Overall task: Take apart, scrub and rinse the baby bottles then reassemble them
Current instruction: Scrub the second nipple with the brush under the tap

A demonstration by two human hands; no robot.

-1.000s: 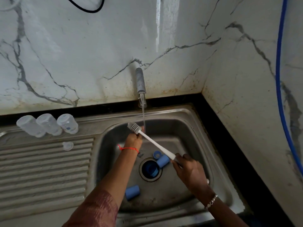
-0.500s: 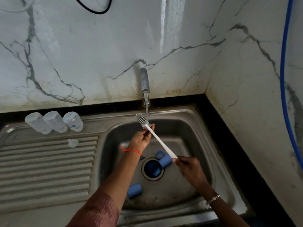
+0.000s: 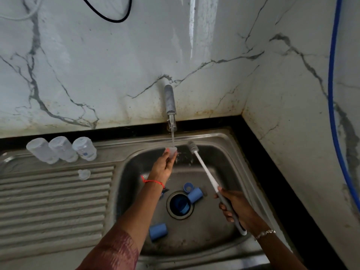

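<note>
a: what's nearest you?

b: a blue cap [image 3: 158, 231] on its side on the floor of the sink [image 3: 229, 145], closer to me than either set of fingers. next come my right fingers [image 3: 227, 215], curled tight round the grey grip of the bottle brush [image 3: 204, 172]. its head stands just right of my left fingers, clear of the water.

a: and between the two?

b: below my left fingers, by the drain [image 3: 169, 211], a second blue cap [image 3: 195, 195] and a blue ring [image 3: 188, 187] lie side by side. another blue piece [image 3: 180, 204] sits down in the drain hole.

a: the left?

b: my left fingers [image 3: 165, 155] pinch a clear teat [image 3: 172, 151] right under the stream from the tap [image 3: 170, 102]. which part of it i've got, i can't make out.

a: how will it handle?

b: soft, light and slippery when wet, i'd say. squeeze the tip and it'll fold, so i'd hold the stiffer rim. i'd hold it firmly, or the water could knock it down toward that open drain.

a: the bottles?

b: far off to the left of my left fingers. three clear bottles [image 3: 63, 149] in a close row on the draining board [image 3: 48, 201], upside down as far as i can tell, with a spare teat [image 3: 84, 174] just in front. nothing's reassembled yet, and the blue parts look to be waiting their turn.
</note>
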